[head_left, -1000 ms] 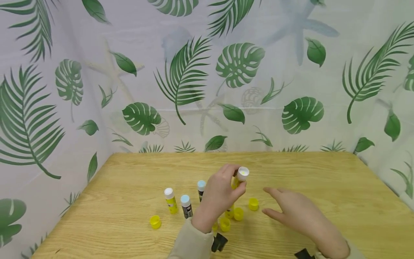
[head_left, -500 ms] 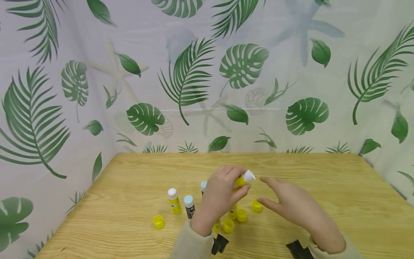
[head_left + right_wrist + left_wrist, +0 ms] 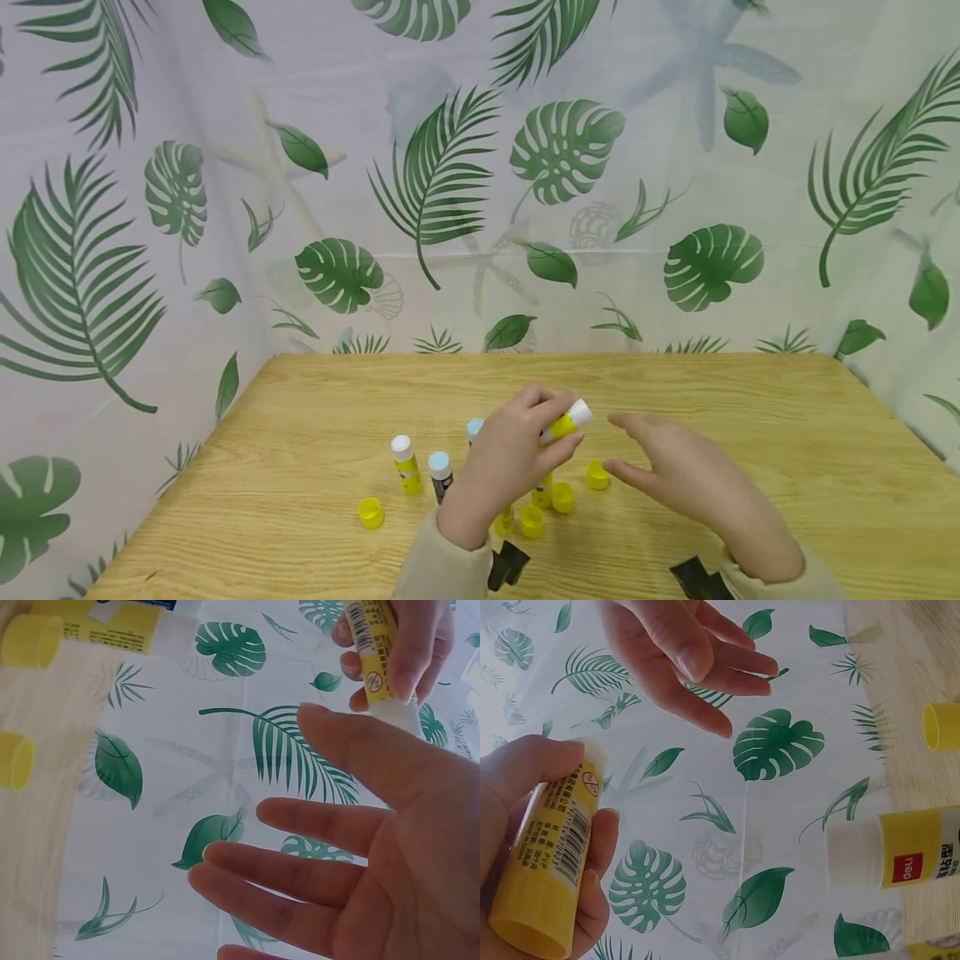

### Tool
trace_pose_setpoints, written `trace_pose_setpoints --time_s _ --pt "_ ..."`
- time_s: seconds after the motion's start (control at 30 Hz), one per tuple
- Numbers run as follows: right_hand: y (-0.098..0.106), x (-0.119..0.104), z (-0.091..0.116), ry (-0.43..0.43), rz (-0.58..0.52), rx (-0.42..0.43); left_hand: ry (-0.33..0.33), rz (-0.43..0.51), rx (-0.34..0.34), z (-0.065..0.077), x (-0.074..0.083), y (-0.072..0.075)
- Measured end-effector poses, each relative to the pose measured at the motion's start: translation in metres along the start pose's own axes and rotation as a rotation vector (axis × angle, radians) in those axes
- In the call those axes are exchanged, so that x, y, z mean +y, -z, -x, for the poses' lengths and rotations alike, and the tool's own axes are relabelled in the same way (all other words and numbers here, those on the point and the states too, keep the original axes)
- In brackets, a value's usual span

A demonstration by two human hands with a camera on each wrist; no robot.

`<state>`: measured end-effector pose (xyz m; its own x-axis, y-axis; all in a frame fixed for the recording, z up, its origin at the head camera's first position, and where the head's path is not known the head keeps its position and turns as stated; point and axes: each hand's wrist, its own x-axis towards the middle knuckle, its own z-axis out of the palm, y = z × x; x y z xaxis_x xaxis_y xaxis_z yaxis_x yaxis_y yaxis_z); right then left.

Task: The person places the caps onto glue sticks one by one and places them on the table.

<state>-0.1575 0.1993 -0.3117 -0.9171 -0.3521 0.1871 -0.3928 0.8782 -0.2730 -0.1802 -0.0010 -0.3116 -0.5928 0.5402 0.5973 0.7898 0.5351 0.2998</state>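
Note:
My left hand grips a yellow glue stick without its yellow cap. Its white end tilts toward the right hand. In the left wrist view, thumb and curled fingers wrap the printed body of this glue stick. My right hand hovers just to the right, holding nothing; the right wrist view shows its fingers extended and apart. A loose yellow cap lies below its thumb. Beneath the left hand, another yellow glue stick stands upright, partly hidden, beside a second yellow cap.
Left of the hands stand a yellow glue stick with a white top and two dark sticks with pale blue tops, one nearer, one mostly hidden. More yellow caps lie at left and near the left wrist. A leaf-print cloth hangs behind the table.
The glue stick in my left hand has tipped from nearly upright to leaning rightward. My right hand has risen slightly and come closer to it. The standing sticks and caps keep their places.

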Motion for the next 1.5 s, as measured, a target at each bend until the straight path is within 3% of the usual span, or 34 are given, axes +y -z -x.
trace_pose_setpoints --time_s 0.37,0.67,0.77,1.03,1.5 --pt "-0.015 0.007 -0.009 0.016 0.000 -0.014 -0.020 -0.035 -0.033 0.002 -0.003 0.007" --pt "-0.033 0.012 -0.018 0.047 -0.003 0.056 0.084 -0.003 -0.057 0.004 -0.004 0.009" --pt "-0.039 0.015 -0.020 0.065 -0.001 0.066 0.091 -0.004 -0.066 0.004 -0.004 0.009" --pt "-0.052 0.023 -0.025 0.051 0.005 0.032 0.042 -0.098 -0.056 0.003 -0.004 0.008" --pt "-0.065 0.028 -0.029 0.005 0.014 -0.061 0.050 -0.079 -0.087 0.004 -0.006 0.011"
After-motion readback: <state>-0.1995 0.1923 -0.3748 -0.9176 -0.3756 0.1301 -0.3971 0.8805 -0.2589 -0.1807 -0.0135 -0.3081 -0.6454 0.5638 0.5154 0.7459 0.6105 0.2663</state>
